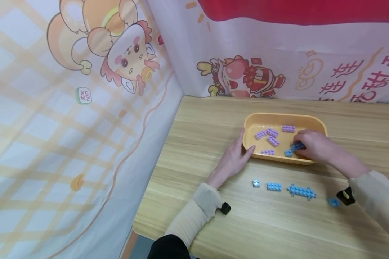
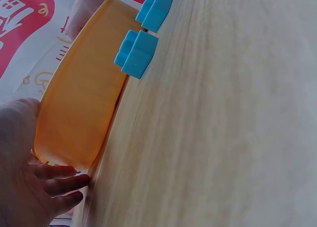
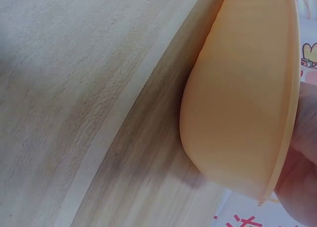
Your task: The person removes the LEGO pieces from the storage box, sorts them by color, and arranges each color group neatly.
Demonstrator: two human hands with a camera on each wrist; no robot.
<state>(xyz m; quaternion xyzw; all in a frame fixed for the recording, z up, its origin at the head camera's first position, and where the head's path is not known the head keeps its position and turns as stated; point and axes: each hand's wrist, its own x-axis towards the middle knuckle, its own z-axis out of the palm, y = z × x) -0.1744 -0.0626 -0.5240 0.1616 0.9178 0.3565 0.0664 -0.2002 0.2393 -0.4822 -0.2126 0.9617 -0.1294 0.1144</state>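
Note:
My right hand (image 1: 316, 145) reaches into the right end of a yellow-orange tray (image 1: 283, 116). Its fingers pinch a dark blue toy brick (image 1: 299, 145), partly hidden by the hand. Beside that brick lies a lighter blue brick (image 1: 288, 153). Only part of the right hand (image 3: 301, 172) shows behind the tray wall in the right wrist view. At the tray's left end, my left hand (image 1: 234, 158) rests against the outside with thumb and fingers spread around the corner. The left wrist view shows its fingers (image 2: 59, 186) fairly straight beside the tray wall (image 2: 81, 88).
Several purple bricks (image 1: 273, 140) lie in the tray. In front of it stand a small blue brick (image 1: 256, 183), a longer blue brick (image 1: 274, 186), a long blue piece with side pegs (image 1: 301, 191) and another blue piece (image 1: 334, 202). Printed cloth (image 1: 188, 46) hangs behind the wooden table (image 1: 210, 122).

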